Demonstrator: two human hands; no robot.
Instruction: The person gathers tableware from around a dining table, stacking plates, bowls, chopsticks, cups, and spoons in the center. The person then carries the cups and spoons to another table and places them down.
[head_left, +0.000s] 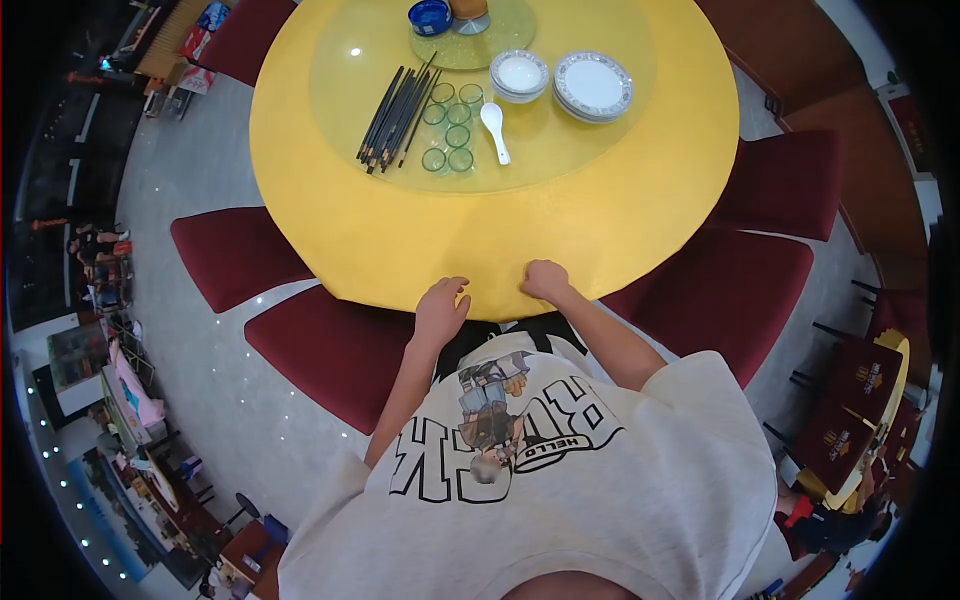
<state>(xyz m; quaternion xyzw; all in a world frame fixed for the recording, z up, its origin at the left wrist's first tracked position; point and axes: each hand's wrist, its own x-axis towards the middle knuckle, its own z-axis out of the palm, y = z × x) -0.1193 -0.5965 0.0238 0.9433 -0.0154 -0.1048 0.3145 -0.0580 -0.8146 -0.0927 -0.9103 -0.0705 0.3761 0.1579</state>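
At the left of the glass disc [610,150] on the yellow counter [390,230], the dark chopsticks [396,118] lie in a slanting bundle, beyond the left grip and well apart from it. The left hand [441,308] is at the counter's near edge, its grip released, fingers loosely bent. Straight ahead of it, also well apart, stand the green-tinted glasses [459,113]. Midway, the white shirt [650,470] bears a printed figure, large outlined letters and the readable word "HELLO". The white spoon [496,132] lies just beside the glasses, with the stacked bowls [519,75] behind it. The right hand [545,281] is at the edge too, its grip clenched, nothing showing in it. Farther right, the patterned-rim plates [593,87] sit stacked beside the bowls. Gold lettering on the dark red chairs [868,378] is too small to read.
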